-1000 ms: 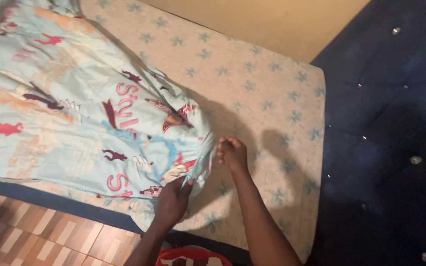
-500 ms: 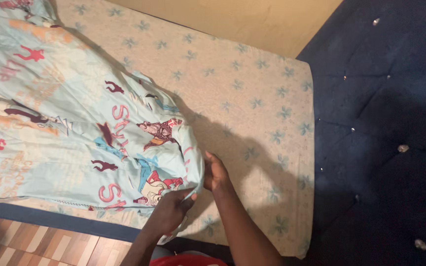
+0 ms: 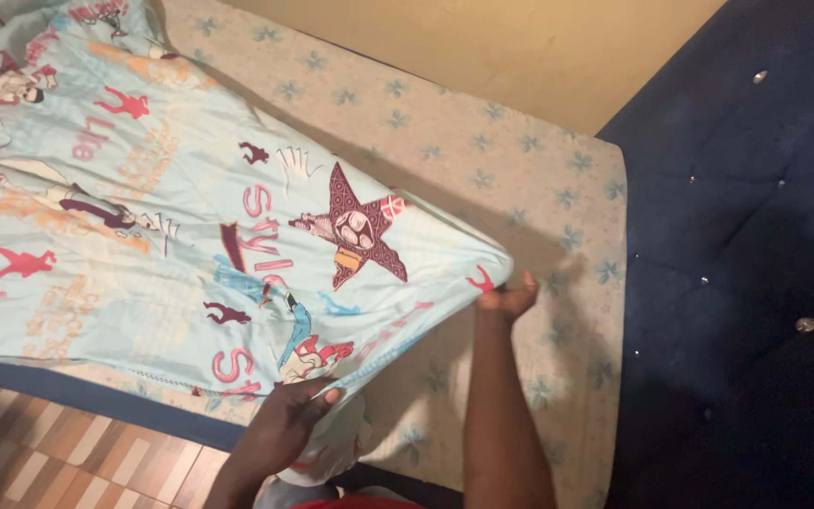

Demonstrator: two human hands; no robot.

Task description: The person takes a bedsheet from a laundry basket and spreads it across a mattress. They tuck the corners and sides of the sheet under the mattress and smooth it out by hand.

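Note:
A light blue bedsheet (image 3: pixel 171 226) printed with red figures, a dark star and lettering lies spread over a beige mattress (image 3: pixel 482 160) patterned with small blue flowers. My right hand (image 3: pixel 508 299) pinches the sheet's corner and holds it stretched toward the headboard end. My left hand (image 3: pixel 292 419) grips the sheet's lower edge near the mattress's front side, with a bunch of fabric hanging below it. The sheet is pulled taut between both hands.
A dark blue tufted headboard (image 3: pixel 756 236) with shiny buttons fills the right side. A tan wall (image 3: pixel 482 47) runs behind the mattress. Reddish-brown patterned floor (image 3: pixel 58 452) shows at the lower left, beside the dark blue bed-base edge (image 3: pixel 96 401).
My right hand has carried the sheet corner farther right, toward the headboard, so the sheet covers more of the mattress and is tauter. My left hand keeps its grip on the lower edge.

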